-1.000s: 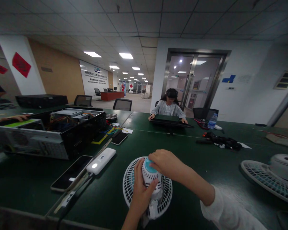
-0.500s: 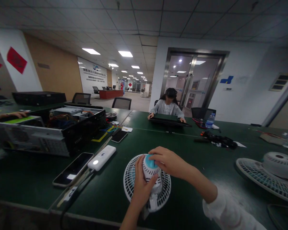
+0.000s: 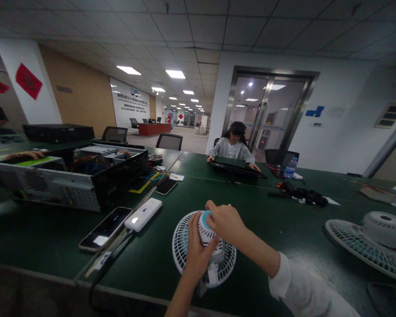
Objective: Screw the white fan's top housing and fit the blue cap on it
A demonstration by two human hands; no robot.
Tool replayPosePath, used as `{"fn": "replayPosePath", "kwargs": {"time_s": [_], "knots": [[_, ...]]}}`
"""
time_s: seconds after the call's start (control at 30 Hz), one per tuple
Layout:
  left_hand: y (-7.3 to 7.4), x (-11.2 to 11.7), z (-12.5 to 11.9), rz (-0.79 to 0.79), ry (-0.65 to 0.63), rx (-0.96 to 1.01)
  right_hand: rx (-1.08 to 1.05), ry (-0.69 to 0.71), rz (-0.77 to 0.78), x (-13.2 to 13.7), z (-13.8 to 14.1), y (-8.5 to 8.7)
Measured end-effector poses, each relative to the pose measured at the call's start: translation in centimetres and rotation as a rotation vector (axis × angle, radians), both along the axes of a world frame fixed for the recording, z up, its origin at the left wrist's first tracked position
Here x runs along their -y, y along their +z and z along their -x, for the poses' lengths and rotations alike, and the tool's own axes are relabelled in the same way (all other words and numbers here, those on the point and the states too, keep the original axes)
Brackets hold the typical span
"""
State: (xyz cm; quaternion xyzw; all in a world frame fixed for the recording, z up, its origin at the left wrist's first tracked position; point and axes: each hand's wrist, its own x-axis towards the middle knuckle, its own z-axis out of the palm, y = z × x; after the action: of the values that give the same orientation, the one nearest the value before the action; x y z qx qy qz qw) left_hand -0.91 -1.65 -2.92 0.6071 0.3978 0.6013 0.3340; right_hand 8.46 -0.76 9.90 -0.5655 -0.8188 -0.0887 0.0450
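Note:
A small white fan (image 3: 230, 260) lies grille-down on the green table in front of me, its motor housing upward. My left hand (image 3: 198, 251) is wrapped round the side of that housing, thumb on the near side. On top sits a round light-blue cap (image 3: 205, 217), partly covered by fingers. My right hand (image 3: 227, 222) grips this cap from the right with bent fingers. Whether the cap is loose from the housing I cannot tell.
Left of the fan lie a white power bank (image 3: 144, 214) with a cable and a smartphone (image 3: 106, 229). An opened computer case (image 3: 95, 176) stands farther left. Another fan (image 3: 356, 246) rests at the right. Across the table a person (image 3: 235, 145) holds a dark flat panel (image 3: 236, 169).
My right hand has turned over the blue cap, its wrist dropping and the fingers curling more. My left hand keeps its hold on the housing. The view has shifted slightly.

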Motion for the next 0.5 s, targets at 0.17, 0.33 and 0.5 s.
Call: {"fn": "replayPosePath", "kwargs": {"time_s": [0.17, 0.33, 0.5], "knots": [[-0.2, -0.1, -0.1, -0.032, 0.006, -0.022, -0.045, 0.101, 0.033, -0.3, -1.2, 0.0], [-0.1, 0.1, 0.5, -0.006, -0.016, -0.059, -0.05, 0.322, 0.094, 0.1, -3.1, 0.7], [-1.1, -0.2, 3.4, 0.351, 0.286, -0.042, -0.048, 0.315, 0.115, 0.0, -3.7, 1.0]]}}
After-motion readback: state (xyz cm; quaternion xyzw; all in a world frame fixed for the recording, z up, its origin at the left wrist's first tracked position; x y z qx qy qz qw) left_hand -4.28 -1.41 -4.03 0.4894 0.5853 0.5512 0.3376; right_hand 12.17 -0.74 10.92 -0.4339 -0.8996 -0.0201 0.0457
